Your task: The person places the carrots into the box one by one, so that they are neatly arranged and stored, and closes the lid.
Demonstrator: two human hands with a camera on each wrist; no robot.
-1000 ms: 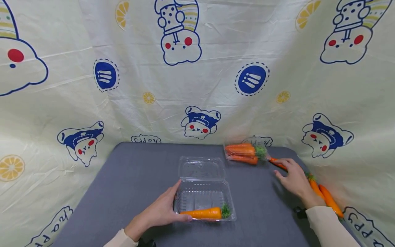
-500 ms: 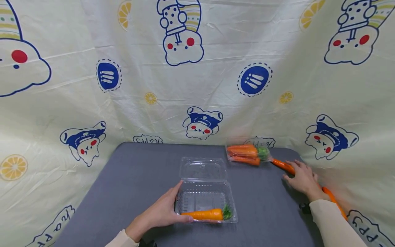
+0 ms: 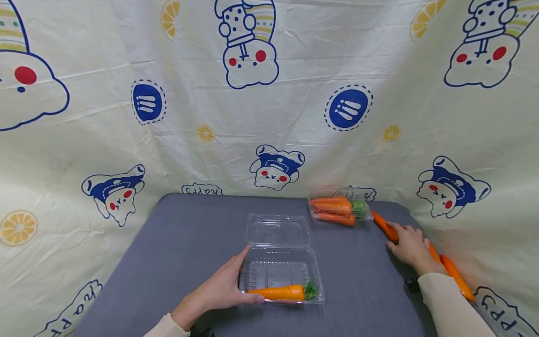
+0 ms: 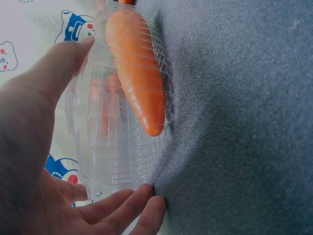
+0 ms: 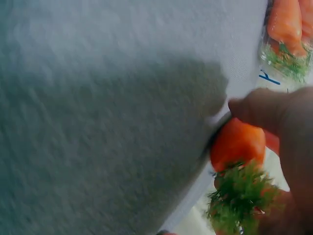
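Note:
My left hand [image 3: 223, 285] holds the near left corner of a clear plastic clamshell box [image 3: 275, 269], thumb at the front and fingers along the left side. Its lid is folded back. Inside, an orange carrot [image 3: 278, 293] with a green top lies along the front wall, its tip toward my thumb; the left wrist view shows this carrot [image 4: 137, 73] through the plastic. At the table's right edge my right hand [image 3: 410, 248] grips another carrot [image 3: 384, 227] between thumb and fingers. In the right wrist view its leafy green top [image 5: 239, 193] shows beneath the hand; the fingers are partly hidden.
A clear pack of several carrots [image 3: 332, 210] stands at the back right of the grey table [image 3: 202, 234]. More loose carrots [image 3: 456, 276] lie along the right edge, partly behind my right forearm. A patterned cloth [image 3: 168, 154] hangs around the table.
My right hand has moved right and toward me along the table edge and closed on the carrot, whose tip has swung slightly. My left hand and the box have stayed in place.

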